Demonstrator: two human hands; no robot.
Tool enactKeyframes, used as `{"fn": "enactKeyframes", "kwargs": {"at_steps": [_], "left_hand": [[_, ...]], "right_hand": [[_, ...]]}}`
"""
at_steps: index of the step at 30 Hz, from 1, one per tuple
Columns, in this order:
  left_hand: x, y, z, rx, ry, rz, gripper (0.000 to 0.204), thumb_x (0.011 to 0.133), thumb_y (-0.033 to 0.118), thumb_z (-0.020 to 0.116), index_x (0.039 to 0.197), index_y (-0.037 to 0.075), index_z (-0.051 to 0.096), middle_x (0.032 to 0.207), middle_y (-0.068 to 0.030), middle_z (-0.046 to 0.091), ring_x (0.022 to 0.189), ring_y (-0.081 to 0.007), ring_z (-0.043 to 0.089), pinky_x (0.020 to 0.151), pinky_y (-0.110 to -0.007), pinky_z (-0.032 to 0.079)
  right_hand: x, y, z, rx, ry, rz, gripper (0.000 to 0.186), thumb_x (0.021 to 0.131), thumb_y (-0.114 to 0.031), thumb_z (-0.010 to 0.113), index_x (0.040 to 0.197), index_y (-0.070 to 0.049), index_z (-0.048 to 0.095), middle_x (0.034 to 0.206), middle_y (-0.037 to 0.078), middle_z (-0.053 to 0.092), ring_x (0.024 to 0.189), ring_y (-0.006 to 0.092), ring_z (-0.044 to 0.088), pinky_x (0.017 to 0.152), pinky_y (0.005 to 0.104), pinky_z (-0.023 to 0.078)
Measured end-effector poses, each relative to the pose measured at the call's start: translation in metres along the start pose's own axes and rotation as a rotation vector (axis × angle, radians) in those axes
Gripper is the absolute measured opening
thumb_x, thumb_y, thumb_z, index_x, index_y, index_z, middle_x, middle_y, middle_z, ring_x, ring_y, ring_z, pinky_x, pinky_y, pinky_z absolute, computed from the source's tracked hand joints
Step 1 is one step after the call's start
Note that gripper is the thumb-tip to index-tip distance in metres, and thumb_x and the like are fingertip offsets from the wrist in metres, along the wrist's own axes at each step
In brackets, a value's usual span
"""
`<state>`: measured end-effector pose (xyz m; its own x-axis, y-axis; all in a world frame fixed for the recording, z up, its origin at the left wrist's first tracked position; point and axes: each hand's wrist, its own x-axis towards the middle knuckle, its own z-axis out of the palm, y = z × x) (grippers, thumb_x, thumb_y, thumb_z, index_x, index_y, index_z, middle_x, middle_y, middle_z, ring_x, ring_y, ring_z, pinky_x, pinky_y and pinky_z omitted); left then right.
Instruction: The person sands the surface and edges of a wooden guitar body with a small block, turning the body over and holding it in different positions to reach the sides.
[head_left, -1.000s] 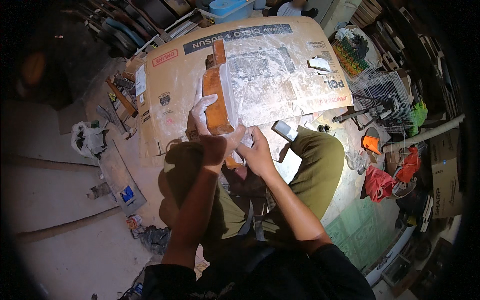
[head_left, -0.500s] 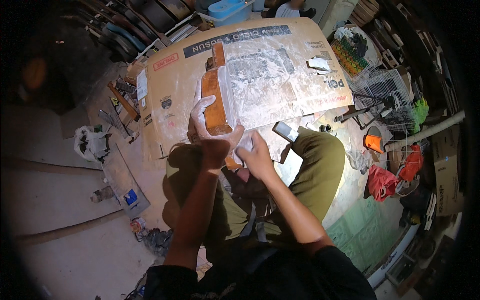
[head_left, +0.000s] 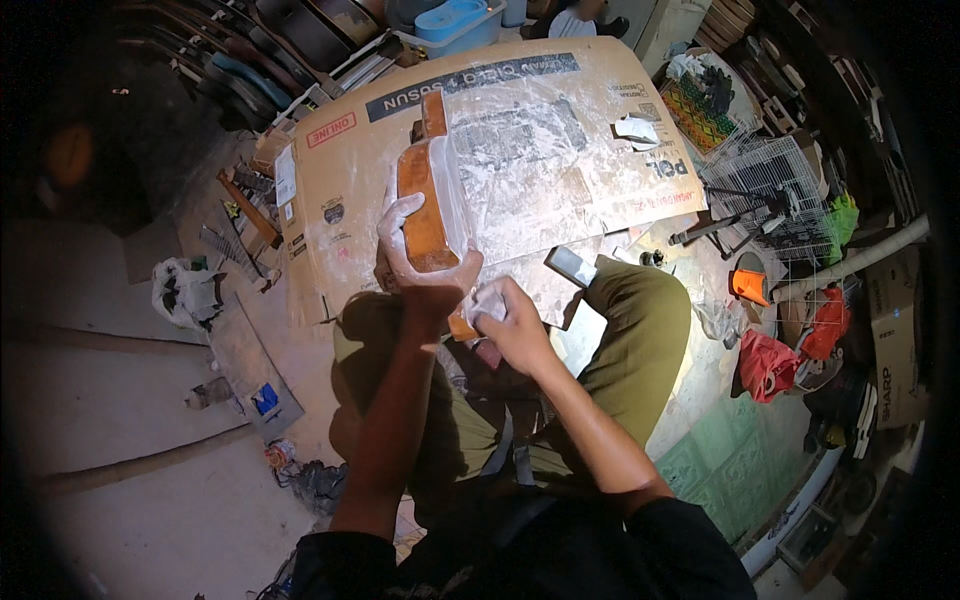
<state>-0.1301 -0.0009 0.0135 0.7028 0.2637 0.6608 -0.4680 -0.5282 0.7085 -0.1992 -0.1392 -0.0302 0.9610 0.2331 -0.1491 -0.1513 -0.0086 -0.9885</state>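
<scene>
A long, shaped wooden piece with an orange-brown face and a whitish, dusty side points away from me between my knees. My left hand, powdered white, is wrapped round its near part, with the thumb and fingers on opposite sides. By the near end of the wood, my right hand is closed with its fingers curled in. Whatever it pinches, if anything, is hidden. A reddish-brown piece shows just below the right hand; I cannot tell whether it belongs to the same wood.
Under the work lies a cardboard sheet dusted with white powder. A dark rectangular block rests beside my right knee. Farther right are a wire cage and a red bag. A board lies at the left, near a white plastic bag.
My right hand has shifted slightly down and left at the wood's near end, baring more of the reddish-brown piece. My left hand keeps its hold, and the wood has moved a little left.
</scene>
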Motion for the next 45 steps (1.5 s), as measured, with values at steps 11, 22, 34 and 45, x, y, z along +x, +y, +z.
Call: {"fn": "enactKeyframes", "kwargs": {"at_steps": [11,22,34,45], "left_hand": [[-0.001,0.000,0.005,-0.023,0.022,-0.057,0.075,0.056,0.002,0.075,0.125,0.005,0.046,0.120,-0.0172,0.056,0.110,-0.0323,0.061,0.098,-0.041,0.048],[-0.003,0.000,0.004,-0.055,-0.020,-0.125,0.079,0.058,0.002,0.075,0.129,0.006,0.040,0.132,-0.0198,0.047,0.123,-0.0322,0.052,0.105,-0.043,0.043],[0.000,0.001,-0.003,0.021,-0.021,0.001,0.076,0.057,0.002,0.076,0.125,0.007,0.044,0.129,-0.0194,0.050,0.117,-0.0359,0.056,0.102,-0.044,0.046],[-0.008,-0.005,0.009,-0.132,-0.014,-0.022,0.078,0.056,0.001,0.076,0.126,0.004,0.043,0.131,-0.0199,0.046,0.124,-0.0351,0.049,0.109,-0.044,0.038]], "right_hand": [[0.029,0.007,0.002,-0.075,0.088,-0.065,0.022,0.082,-0.004,0.066,0.101,-0.002,0.055,0.094,0.010,0.059,0.090,0.0176,0.058,0.084,0.0325,0.047],[0.016,-0.001,-0.001,0.018,0.036,0.022,0.021,0.082,-0.005,0.065,0.100,-0.002,0.056,0.093,0.010,0.057,0.089,0.0190,0.055,0.082,0.0326,0.045],[0.004,-0.006,-0.004,-0.032,-0.014,0.065,0.019,0.083,-0.006,0.065,0.098,0.000,0.055,0.088,0.012,0.058,0.084,0.0190,0.057,0.079,0.0321,0.047],[0.020,-0.009,-0.007,-0.029,0.029,0.077,0.019,0.084,-0.006,0.064,0.100,-0.001,0.055,0.087,0.007,0.059,0.084,0.0138,0.058,0.080,0.0294,0.048]]}}
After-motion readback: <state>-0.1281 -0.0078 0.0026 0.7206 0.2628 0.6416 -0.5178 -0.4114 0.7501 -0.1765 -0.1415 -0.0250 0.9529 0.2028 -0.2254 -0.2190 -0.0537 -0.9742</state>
